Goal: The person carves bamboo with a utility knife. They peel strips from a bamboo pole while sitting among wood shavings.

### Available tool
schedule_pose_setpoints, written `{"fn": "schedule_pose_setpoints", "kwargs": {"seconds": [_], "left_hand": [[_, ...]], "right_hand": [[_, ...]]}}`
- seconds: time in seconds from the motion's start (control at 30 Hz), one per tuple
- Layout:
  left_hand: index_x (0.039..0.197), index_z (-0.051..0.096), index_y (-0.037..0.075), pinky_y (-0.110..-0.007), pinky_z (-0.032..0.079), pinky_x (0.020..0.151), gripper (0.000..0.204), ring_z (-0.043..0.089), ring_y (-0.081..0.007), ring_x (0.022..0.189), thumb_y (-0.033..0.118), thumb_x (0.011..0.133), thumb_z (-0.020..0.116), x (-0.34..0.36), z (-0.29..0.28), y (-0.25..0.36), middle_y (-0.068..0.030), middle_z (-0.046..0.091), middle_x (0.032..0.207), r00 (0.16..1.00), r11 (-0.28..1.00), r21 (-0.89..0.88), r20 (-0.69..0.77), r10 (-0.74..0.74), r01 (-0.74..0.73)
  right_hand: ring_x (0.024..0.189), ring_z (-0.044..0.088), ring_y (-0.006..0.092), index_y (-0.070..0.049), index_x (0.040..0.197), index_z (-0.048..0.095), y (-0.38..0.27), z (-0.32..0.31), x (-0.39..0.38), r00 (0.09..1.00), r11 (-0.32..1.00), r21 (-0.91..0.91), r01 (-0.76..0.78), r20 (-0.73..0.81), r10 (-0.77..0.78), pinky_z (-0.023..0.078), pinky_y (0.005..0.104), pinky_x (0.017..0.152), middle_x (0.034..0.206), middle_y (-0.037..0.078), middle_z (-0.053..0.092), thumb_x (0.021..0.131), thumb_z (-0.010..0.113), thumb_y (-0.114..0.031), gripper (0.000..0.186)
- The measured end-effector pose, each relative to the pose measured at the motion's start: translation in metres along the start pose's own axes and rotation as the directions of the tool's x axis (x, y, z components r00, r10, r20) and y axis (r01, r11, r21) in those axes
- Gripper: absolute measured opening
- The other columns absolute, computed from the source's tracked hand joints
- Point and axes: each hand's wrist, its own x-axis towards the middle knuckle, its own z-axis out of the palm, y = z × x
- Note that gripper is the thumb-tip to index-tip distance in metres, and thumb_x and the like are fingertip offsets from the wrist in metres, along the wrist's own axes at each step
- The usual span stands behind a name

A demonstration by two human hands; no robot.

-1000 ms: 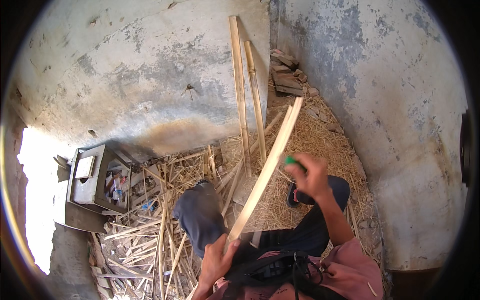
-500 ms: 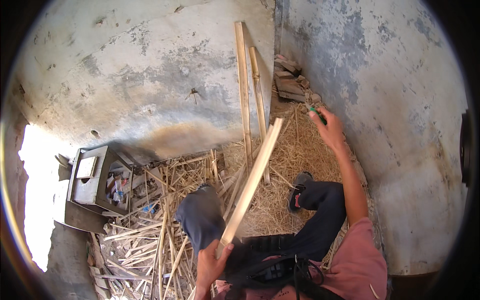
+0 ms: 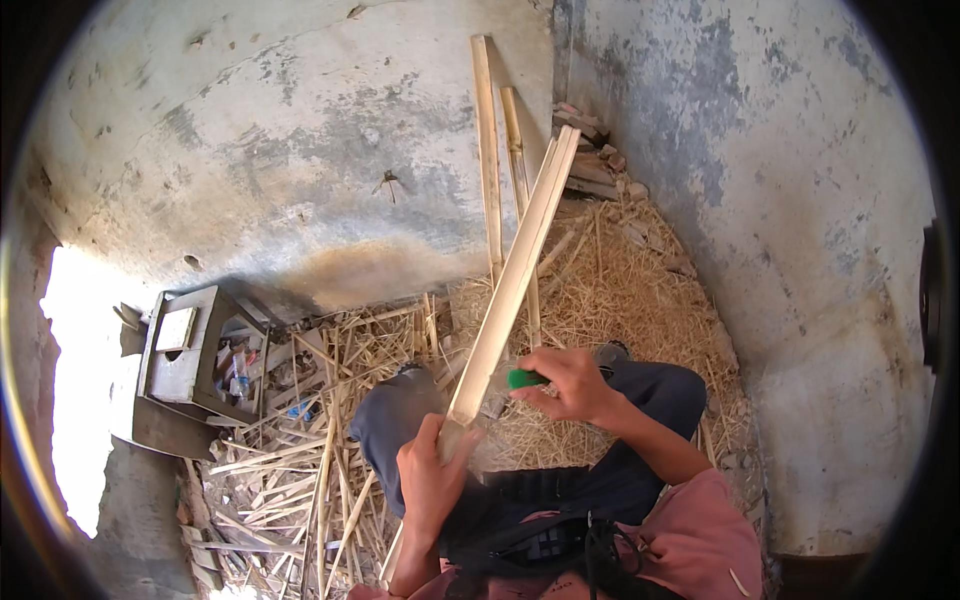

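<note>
A long split bamboo piece (image 3: pixel 513 280), pale and hollowed along its inner side, slants up and away from my lap. My left hand (image 3: pixel 430 480) is closed around its near end, above my left thigh. Just right of the strip's lower part, my right hand (image 3: pixel 575 385) grips a green-handled knife (image 3: pixel 525 378). The blade is small and blurred, pointing toward the strip's edge; I cannot tell whether it touches.
Two more bamboo strips (image 3: pixel 487 150) lean on the far wall. Loose slats (image 3: pixel 270 500) litter the floor at left, beside a wooden cabinet (image 3: pixel 185 360) holding odds and ends. Straw and shavings (image 3: pixel 640 300) cover the right side, near stacked bricks (image 3: pixel 590 175) in the corner.
My right hand has come down and left with the knife, from far out at the right to beside the strip. The strip's far end has risen and reaches farther out.
</note>
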Motion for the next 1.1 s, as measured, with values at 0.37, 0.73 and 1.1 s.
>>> {"fn": "schedule_pose_setpoints", "kwargs": {"seconds": [0.37, 0.73, 1.1], "left_hand": [[0.100, 0.067, -0.002, -0.033, 0.051, 0.061, 0.032, 0.069, -0.0209, 0.061, 0.019, 0.091, 0.088, 0.012, 0.016, 0.015, -0.0142, 0.071, 0.072, 0.998, 0.999, 0.000, -0.025, 0.054, -0.054], [0.095, 0.056, -0.003, -0.048, 0.044, 0.056, 0.032, 0.058, -0.0487, 0.060, 0.023, 0.103, 0.073, 0.014, 0.014, 0.015, -0.0247, 0.059, 0.065, 0.987, 0.997, -0.068, 0.161, -0.013, 0.024], [0.094, 0.057, -0.004, -0.052, 0.044, 0.056, 0.033, 0.061, -0.0528, 0.065, 0.023, 0.103, 0.071, 0.007, 0.012, 0.003, -0.0292, 0.058, 0.065, 0.990, 1.000, 0.009, 0.143, -0.015, 0.013]], "right_hand": [[0.066, 0.072, 0.0271, -0.004, 0.108, 0.073, -0.005, 0.021, -0.010, 0.998, 0.990, 0.124, 0.066, -0.022, -0.064, 0.055, 0.0376, 0.057, 0.086, 0.008, 0.074, 0.093, 0.084, -0.032, 0.033], [0.063, 0.071, 0.0268, -0.004, 0.106, 0.074, -0.011, 0.016, -0.010, 0.997, 0.992, 0.109, 0.069, -0.041, -0.065, 0.055, 0.0367, 0.055, 0.082, 0.008, 0.073, 0.091, 0.085, -0.029, 0.032], [0.065, 0.073, 0.0241, -0.005, 0.103, 0.075, -0.002, 0.008, -0.003, 0.994, 0.998, 0.051, 0.022, -0.107, -0.016, 0.056, 0.0348, 0.056, 0.086, 0.007, 0.076, 0.087, 0.089, -0.029, 0.032]]}}
